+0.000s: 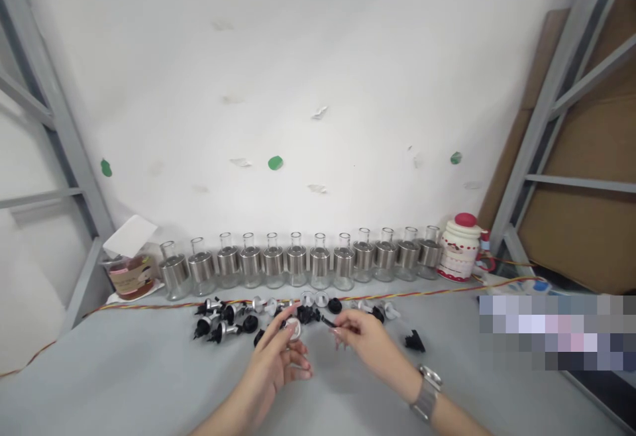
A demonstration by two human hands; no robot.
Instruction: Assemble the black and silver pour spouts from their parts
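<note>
My left hand (pixel 273 363) is raised over the grey table, with a silver-white round pourer cap (pixel 294 329) between thumb and index finger. The other fingers are curled loosely below it. My right hand (pixel 365 336), with a watch (pixel 426 393) on its wrist, pinches a small black plastic piece (pixel 328 321). Its fingertips are close to the cap but apart from it. Behind both hands lie loose black pourer parts (pixel 309 315) and silver-and-black pourer tops (pixel 224 332). The hands hide some of these.
A row of glass bottles with metal sleeves (pixel 273 262) stands along the wall. A yellow-and-red twisted cord (pixel 183 304) runs in front of them. A container with a brown label (pixel 132 277) is at left, a decorated jar (pixel 458 250) at right. One black part (pixel 414 341) lies apart at right.
</note>
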